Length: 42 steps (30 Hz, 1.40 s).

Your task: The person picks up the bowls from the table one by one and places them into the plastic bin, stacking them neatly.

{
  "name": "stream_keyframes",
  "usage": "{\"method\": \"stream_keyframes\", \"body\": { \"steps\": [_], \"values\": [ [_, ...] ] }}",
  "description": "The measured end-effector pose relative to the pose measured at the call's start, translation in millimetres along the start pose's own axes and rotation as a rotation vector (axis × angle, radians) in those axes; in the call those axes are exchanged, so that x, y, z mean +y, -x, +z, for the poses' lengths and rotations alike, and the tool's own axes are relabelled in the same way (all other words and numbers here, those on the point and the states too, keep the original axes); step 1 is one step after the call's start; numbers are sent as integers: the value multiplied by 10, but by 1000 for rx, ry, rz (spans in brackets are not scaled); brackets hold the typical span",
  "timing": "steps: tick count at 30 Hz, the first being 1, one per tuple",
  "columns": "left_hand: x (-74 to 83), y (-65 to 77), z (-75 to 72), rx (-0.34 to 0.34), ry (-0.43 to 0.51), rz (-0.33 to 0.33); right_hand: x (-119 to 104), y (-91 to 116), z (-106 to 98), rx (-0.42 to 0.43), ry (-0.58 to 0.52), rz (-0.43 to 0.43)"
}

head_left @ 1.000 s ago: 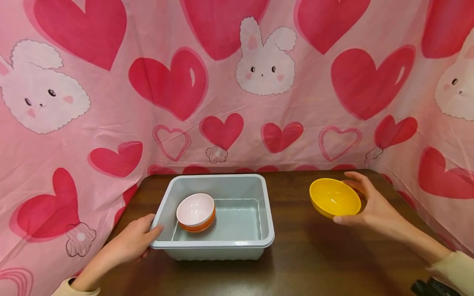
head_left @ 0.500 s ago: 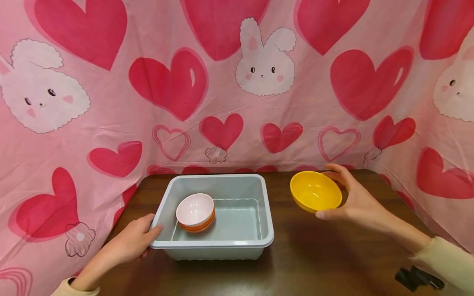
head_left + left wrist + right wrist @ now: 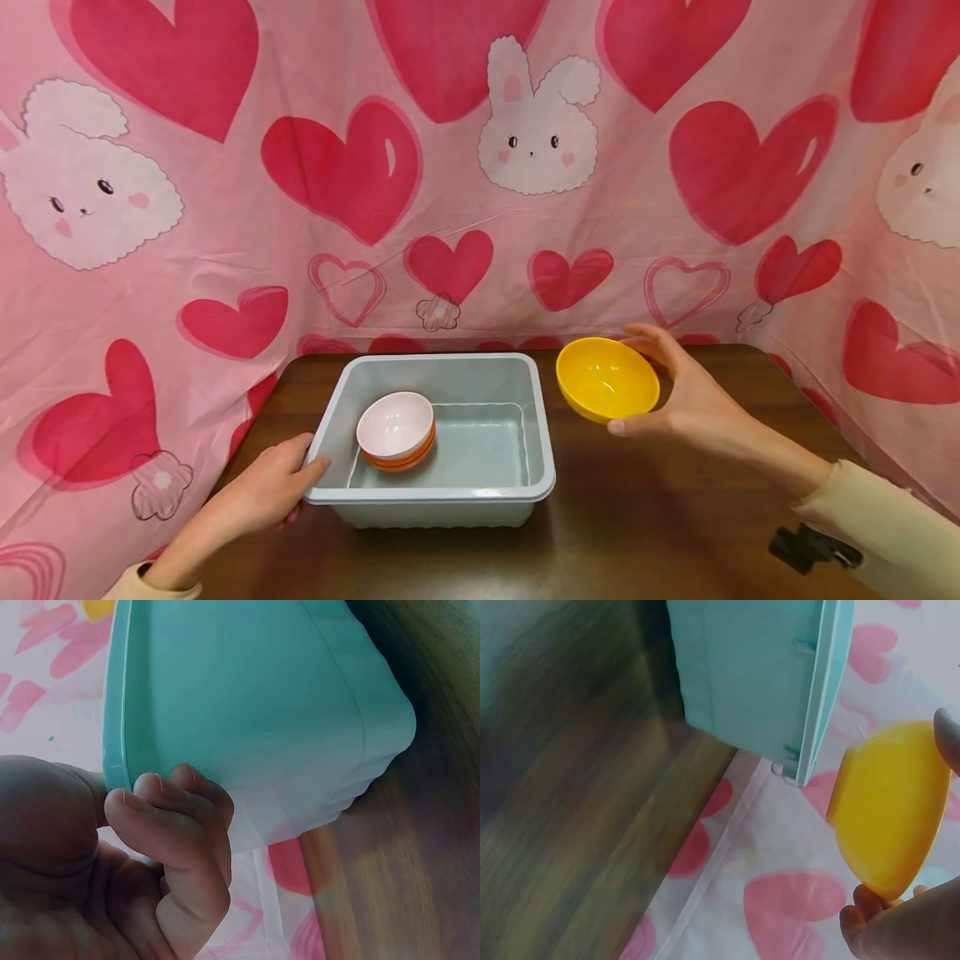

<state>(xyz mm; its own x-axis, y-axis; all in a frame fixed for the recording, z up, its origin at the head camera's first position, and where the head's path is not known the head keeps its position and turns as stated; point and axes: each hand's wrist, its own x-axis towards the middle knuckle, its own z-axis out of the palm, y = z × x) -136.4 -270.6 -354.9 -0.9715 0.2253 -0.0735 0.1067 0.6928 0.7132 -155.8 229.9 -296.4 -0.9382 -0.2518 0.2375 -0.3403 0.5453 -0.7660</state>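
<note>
My right hand [image 3: 686, 396] holds a yellow bowl [image 3: 606, 382] by its right side, thumb at the near rim and fingers at the far one. The bowl hangs above the table, just right of a grey plastic basin [image 3: 442, 495]. In the right wrist view the yellow bowl [image 3: 892, 802] appears side-on, its foot toward the table. My left hand [image 3: 277, 483] grips the basin's left rim; the left wrist view shows its fingers [image 3: 176, 825] curled against the outer wall under the rim. Inside the basin at left, a white bowl [image 3: 395, 425] sits on orange bowls [image 3: 408, 462].
The basin stands on a dark brown wooden table [image 3: 637, 533]. A pink cloth [image 3: 450, 208] with hearts and rabbits hangs behind the table and along both sides. A black device [image 3: 813, 548] is at my right sleeve [image 3: 885, 517].
My right hand has carried the yellow bowl leftward and slightly up, from the table's right side to near the basin's right rim. My left hand and the basin have stayed in place.
</note>
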Motion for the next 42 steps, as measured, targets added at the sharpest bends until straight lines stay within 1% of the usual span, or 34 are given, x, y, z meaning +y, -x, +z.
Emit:
{"method": "stream_keyframes", "body": {
  "steps": [7, 15, 24, 37, 42],
  "values": [
    [14, -15, -8, -3, 0, -2, -91, -117, 96, -37, -33, -22],
    [9, -26, -8, -2, -9, -3, -225, -318, 263, -79, -80, -52],
    [-4, -15, -14, -2, -12, 11, -307, -511, 480, -129, -97, -51],
    [10, -13, -21, -1, -19, -7, -458, -743, 746, -181, -134, -36],
    [6, -14, -13, 0, -16, -5, -518, -823, 857, -201, -122, -30]
  ]
}}
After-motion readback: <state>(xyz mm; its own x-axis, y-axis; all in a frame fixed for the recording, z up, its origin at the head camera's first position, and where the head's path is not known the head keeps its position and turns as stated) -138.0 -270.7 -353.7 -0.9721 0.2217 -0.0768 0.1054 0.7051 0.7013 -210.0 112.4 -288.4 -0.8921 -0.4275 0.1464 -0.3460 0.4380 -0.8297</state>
